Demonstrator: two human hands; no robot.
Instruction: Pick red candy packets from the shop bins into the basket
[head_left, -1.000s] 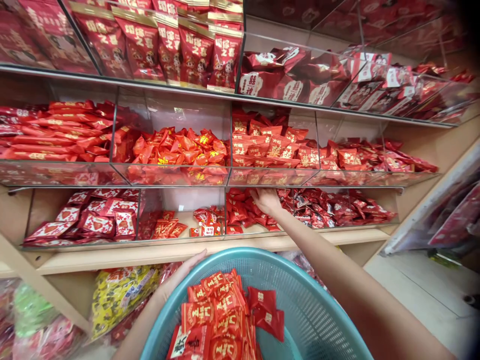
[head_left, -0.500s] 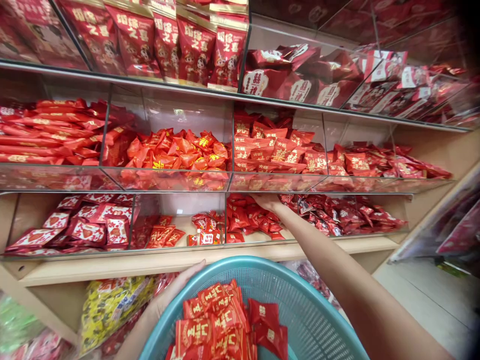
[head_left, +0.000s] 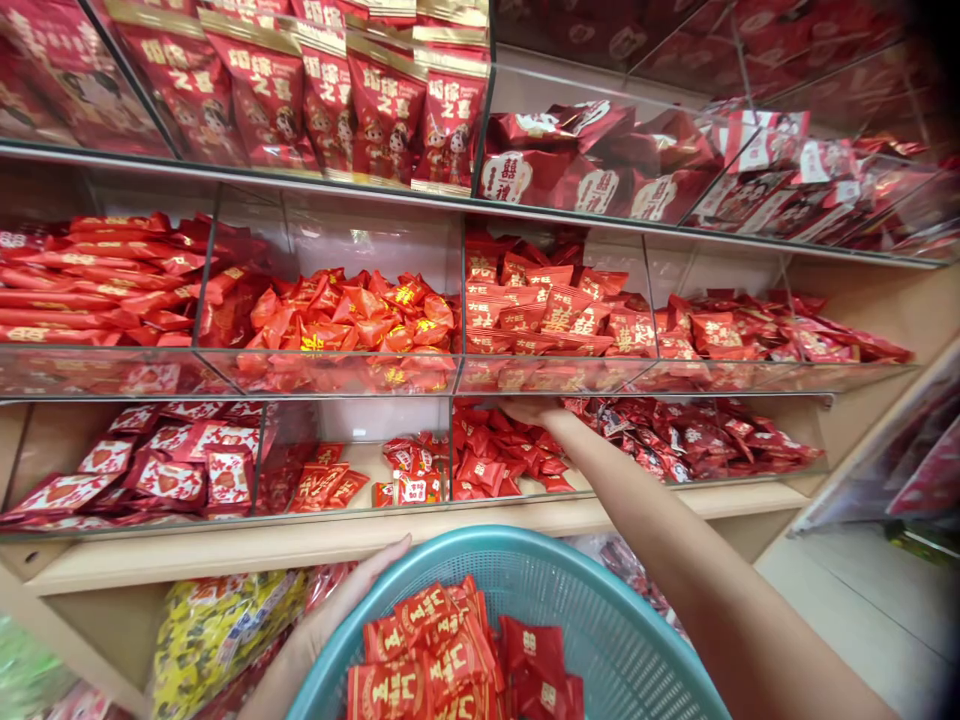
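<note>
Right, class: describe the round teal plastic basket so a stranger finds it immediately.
Start at the wooden shelf unit lined with shiny red packets. In front of its bottom ledge, at the left hand, is a round teal basket of perforated plastic. Unlike the packets, it's wide, open-topped and blue-green.
</note>
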